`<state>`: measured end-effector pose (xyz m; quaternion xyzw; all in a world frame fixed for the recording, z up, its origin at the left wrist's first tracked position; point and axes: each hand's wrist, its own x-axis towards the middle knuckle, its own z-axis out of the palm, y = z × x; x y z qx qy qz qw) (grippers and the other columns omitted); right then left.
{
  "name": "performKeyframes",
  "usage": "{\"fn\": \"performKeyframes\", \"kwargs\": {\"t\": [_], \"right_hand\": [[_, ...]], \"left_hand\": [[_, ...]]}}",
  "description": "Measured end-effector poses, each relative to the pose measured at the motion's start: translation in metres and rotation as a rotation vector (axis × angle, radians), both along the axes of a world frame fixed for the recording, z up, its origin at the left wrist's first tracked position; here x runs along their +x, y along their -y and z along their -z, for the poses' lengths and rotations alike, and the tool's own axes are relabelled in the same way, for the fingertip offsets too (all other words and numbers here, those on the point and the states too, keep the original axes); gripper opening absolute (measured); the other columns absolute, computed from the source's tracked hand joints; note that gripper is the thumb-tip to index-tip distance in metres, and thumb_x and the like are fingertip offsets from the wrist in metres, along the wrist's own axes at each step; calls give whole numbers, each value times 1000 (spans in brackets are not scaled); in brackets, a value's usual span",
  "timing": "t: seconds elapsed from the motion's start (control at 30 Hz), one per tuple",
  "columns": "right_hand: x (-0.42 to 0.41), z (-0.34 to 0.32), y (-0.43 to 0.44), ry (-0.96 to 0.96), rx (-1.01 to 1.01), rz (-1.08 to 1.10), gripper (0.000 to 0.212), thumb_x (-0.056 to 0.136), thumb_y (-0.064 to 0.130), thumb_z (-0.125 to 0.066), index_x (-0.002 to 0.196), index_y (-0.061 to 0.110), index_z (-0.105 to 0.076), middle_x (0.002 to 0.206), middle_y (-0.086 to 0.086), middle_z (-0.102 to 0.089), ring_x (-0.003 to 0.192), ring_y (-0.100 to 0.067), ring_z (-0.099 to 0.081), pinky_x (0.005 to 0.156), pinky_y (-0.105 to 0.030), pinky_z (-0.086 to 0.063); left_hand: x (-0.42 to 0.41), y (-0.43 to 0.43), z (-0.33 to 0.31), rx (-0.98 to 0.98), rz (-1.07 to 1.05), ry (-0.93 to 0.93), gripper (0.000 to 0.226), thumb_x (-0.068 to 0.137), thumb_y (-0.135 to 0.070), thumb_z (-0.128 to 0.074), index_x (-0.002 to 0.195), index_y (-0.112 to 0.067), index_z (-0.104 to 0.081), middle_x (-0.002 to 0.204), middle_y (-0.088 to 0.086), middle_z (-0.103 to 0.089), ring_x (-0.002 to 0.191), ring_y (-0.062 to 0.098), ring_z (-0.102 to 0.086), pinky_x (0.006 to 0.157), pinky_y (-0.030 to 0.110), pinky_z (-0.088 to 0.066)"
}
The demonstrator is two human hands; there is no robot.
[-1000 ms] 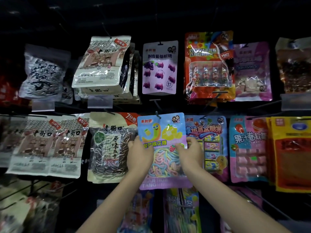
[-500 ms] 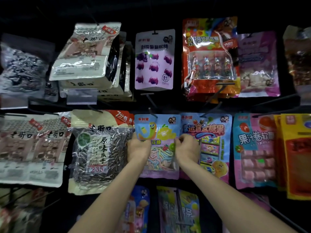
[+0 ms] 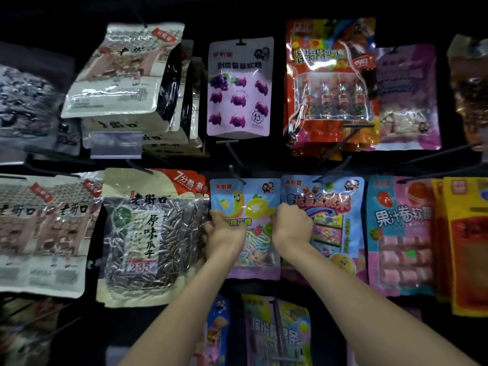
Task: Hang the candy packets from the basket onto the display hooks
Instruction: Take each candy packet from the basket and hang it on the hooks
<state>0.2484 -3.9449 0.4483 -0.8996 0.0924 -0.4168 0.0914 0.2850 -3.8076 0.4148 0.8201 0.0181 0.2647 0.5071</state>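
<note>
Candy packet (image 3: 245, 204), blue-topped with pastel strips in its clear window, hangs in the middle row of the display, its top edge at a black hook (image 3: 237, 175). Just to its left hangs a sunflower seed bag (image 3: 148, 233), edge touching edge. The left hand (image 3: 224, 233) grips the packet's left side, fingers (image 3: 208, 229) curled round the edge and thumb on the front. The right hand (image 3: 290, 225) grips the right side with its fingers curled tight against that edge. Beside it on the right hangs a blue sweets packet (image 3: 332, 207), partly covered by the wrist, then a pink packet (image 3: 398, 233).
</note>
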Motion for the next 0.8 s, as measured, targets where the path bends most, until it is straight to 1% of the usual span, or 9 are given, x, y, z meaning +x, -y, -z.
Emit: {"fn": "performKeyframes", "kwargs": {"t": [0.1, 0.2, 0.23, 0.33, 0.4, 0.47, 0.53, 0.67, 0.8], "right_hand": [[-7, -6, -5, -38, -14, 5, 20, 96, -1, -54, 83, 13, -60, 94, -9, -71, 95, -32, -72, 65, -35, -44], [-7, -6, -9, -25, 33, -47, 15, 102, 10, -50, 98, 11, -65, 100, -10, -74, 97, -33, -72, 66, -34, -42], [-5, -5, -10, -2, 41, -55, 16, 103, 14, -50, 113, 9, -62, 101, -11, -74, 97, -33, -72, 65, -34, -41], [-1, 7, -12, 19, -5, -58, 54, 103, 20, -55, 150, 14, -28, 114, -13, -68, 93, -35, -71, 60, -36, -42], [-3, 14, -15, -32, -80, -103, 72, 97, 17, -66, 153, 22, -20, 133, -16, -51, 98, -37, -67, 62, -40, -46], [-3, 21, -15, -77, -205, -130, 92, 86, 10, -76, 156, 22, -19, 150, -17, -31, 122, -39, -54, 75, -46, -53], [1, 23, -15, -47, -295, -137, 91, 87, 17, -76, 159, 21, -21, 162, -16, -16, 141, -39, -33, 89, -49, -53], [15, 20, -20, -110, -311, -139, 92, 91, 23, -72, 163, 22, -15, 171, -15, -1, 157, -36, -9, 95, -49, -53], [15, 16, -21, -175, -314, -140, 106, 87, 21, -79, 164, 23, -7, 172, -14, 5, 159, -35, -2, 92, -48, -56]], "left_hand": [[-7, 5, 0, 156, -47, 7, 94, 94, -62, -55, 163, -43, 6, 158, 18, -21, 139, 44, -41, 109, 53, -45], [-11, 5, 2, 279, -92, 39, 86, 96, -65, -51, 161, -50, 4, 155, 21, -20, 137, 43, -37, 107, 54, -46], [-10, 4, 3, 298, -104, 45, 85, 96, -64, -51, 161, -51, 2, 155, 22, -19, 137, 43, -36, 107, 55, -46], [-7, 3, 4, 319, -126, 41, 84, 96, -63, -53, 160, -52, 0, 152, 23, -20, 137, 43, -35, 105, 56, -47], [-7, 2, 2, 329, -137, 46, 83, 96, -63, -53, 161, -51, -2, 151, 23, -22, 137, 43, -35, 105, 55, -47], [-7, 1, -1, 347, -143, 43, 83, 96, -63, -54, 162, -50, -4, 152, 24, -24, 137, 43, -37, 106, 53, -46], [-8, 0, -5, 365, -138, 31, 85, 96, -63, -56, 162, -49, -5, 155, 25, -24, 139, 45, -37, 107, 52, -45], [-6, -1, -9, 428, -109, -14, 90, 96, -62, -58, 163, -47, 0, 164, 31, -13, 151, 47, -24, 110, 55, -40], [-5, 0, -10, 416, -75, -15, 92, 98, -50, -62, 164, -45, 2, 164, 30, -14, 151, 47, -24, 106, 54, -45]]}}
